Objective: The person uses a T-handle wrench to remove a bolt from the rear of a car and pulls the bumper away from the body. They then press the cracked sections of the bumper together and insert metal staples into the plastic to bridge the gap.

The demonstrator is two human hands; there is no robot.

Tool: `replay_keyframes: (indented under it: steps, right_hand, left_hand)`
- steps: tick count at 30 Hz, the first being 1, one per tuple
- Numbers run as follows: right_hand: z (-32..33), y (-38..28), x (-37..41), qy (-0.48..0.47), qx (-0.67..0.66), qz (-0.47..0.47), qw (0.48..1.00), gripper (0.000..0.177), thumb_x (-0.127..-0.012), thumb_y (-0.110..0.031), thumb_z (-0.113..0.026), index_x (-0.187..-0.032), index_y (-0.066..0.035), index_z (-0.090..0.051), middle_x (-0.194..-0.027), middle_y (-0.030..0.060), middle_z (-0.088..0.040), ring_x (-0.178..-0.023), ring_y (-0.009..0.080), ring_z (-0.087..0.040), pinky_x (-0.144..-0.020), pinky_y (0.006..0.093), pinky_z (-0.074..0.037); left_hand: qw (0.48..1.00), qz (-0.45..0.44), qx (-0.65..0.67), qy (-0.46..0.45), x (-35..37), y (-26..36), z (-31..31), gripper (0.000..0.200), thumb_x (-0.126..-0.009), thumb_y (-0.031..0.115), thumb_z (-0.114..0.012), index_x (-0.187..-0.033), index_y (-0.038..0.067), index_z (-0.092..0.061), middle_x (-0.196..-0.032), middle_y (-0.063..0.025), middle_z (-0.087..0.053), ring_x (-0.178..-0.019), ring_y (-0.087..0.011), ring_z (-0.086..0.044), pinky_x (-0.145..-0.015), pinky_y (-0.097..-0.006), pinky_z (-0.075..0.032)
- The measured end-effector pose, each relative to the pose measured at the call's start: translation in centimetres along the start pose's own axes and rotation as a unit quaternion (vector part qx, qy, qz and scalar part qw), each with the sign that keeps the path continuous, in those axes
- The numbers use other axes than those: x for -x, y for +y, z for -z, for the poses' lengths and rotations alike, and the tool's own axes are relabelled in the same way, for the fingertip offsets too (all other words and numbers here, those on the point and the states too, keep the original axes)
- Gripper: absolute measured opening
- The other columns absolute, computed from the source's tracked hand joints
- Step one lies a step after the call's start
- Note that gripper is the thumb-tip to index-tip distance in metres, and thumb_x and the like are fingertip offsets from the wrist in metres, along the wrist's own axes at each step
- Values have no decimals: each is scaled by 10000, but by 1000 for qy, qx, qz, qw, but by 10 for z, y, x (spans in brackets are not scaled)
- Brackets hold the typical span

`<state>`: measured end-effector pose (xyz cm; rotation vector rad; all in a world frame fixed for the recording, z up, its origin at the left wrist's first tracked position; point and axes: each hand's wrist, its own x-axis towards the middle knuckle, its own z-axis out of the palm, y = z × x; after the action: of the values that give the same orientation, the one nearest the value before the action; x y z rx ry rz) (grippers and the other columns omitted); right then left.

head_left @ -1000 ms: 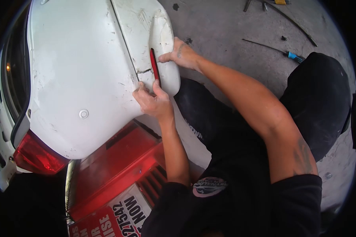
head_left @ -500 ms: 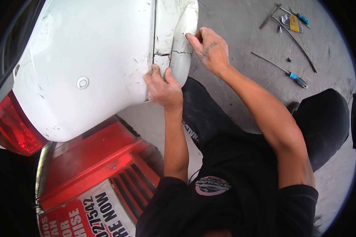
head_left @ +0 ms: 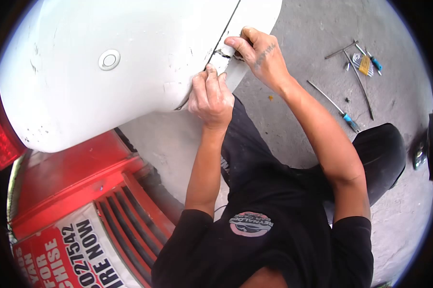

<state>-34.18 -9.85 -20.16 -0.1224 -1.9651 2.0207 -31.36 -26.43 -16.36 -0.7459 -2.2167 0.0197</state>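
A scuffed white car bumper (head_left: 144, 77) fills the upper left, with a crack (head_left: 222, 53) across the strip beside its dark seam. My left hand (head_left: 210, 96) grips the strip just below the crack, its fingertips lying at the seam. Above and to the right, my right hand (head_left: 259, 52) is closed on the bumper edge close to the crack, thumb on top and the other fingers curled mostly out of sight. A round white sensor (head_left: 109, 60) sits in the bumper's face.
On the grey concrete floor (head_left: 293, 110) to the right lie a blue-handled screwdriver (head_left: 349, 121), a hex key set in a yellow holder (head_left: 365, 66) and a T-handled rod (head_left: 358, 77). A red slatted panel (head_left: 125, 211) with a printed banner (head_left: 77, 254) stands lower left, near a red tail light (head_left: 3, 139).
The view has shifted and the bumper appears turned. My right hand has moved from the outer bumper edge to beside the crack, nearer my left hand. My left hand still grips the strip.
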Motion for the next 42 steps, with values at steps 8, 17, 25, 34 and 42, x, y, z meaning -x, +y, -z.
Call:
replay_keyframes:
  steps: [8,17,25,34,42]
  right_hand:
    - [3,0,2,-37,121,115,985,506,-945,-439,-784,-833,9,-574,-619,118,-580,-583,185,-577,-555,354,-481]
    - [-9,-13,12,-30,138,62,988,609,-816,-508,-857,-864,39,-593,-684,181,-635,-654,309,-663,-633,410,-542]
    - [-8,-16,8,-4,175,91,980,594,-767,-487,-917,-813,-10,-566,-641,72,-565,-628,151,-522,-588,334,-482]
    - [4,-28,5,-98,186,18,977,622,-819,-498,-878,-971,50,-627,-827,194,-701,-808,261,-709,-753,415,-571]
    - [16,-2,-13,-101,19,26,994,355,-999,-356,-738,-974,-5,-779,-760,88,-724,-681,122,-628,-643,344,-513]
  left_hand:
    - [999,21,16,39,-1,1,-4,299,-782,50,-820,-1056,-30,-733,-898,-110,-659,-727,-262,-703,-602,-375,-572]
    - [998,38,35,37,3,-4,-3,305,-785,43,-822,-1074,-3,-739,-916,-104,-670,-738,-258,-707,-605,-368,-564]
    - [923,190,334,3,47,-12,46,163,-904,-31,-771,-1055,-14,-712,-1017,-160,-709,-870,-257,-710,-729,-356,-590]
    - [795,490,359,0,107,-66,28,297,-1005,200,-747,-891,-72,-710,-815,-118,-765,-770,-183,-733,-777,-313,-592]
    - [820,457,346,1,110,-69,23,249,-1002,136,-714,-874,-77,-725,-779,-127,-767,-738,-199,-743,-744,-317,-584]
